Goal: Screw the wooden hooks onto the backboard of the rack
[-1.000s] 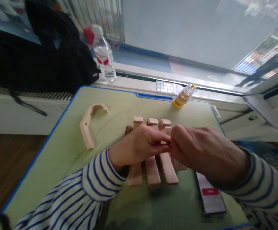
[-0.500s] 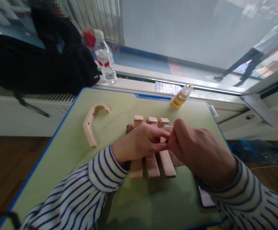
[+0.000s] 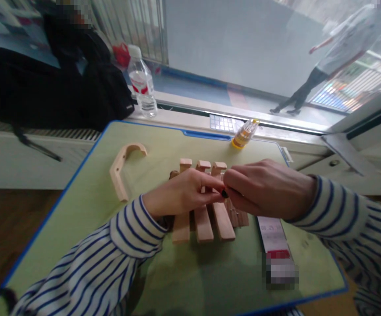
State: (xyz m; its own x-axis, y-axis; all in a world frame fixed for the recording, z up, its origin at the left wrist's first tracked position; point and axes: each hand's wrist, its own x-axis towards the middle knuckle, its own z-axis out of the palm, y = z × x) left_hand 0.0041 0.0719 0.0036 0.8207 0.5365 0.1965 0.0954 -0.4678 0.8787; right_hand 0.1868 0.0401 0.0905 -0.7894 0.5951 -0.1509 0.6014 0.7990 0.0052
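Above several wooden pieces, my left hand and my right hand meet at the fingertips. My left thumb and fingers pinch a small dark piece, too small to name. Curled fingers of my right hand press close against it; whatever they grip is hidden. Below lie three pale wooden slats with hooked far ends, the right one a slat in plain view. Thin wooden sticks lie beside them, partly covered by my right hand. A curved wooden piece with holes rests apart at the left.
The green table has a blue edge. A phone lies on the right. A small yellow-capped bottle stands at the far edge; a water bottle and black bag are on the sill. Beyond the glass walks a person.
My right hand has rotated at the wrist and its forearm has swung outward, uncovering the phone. The dark piece now shows between my fingertips. The person outside has moved left.
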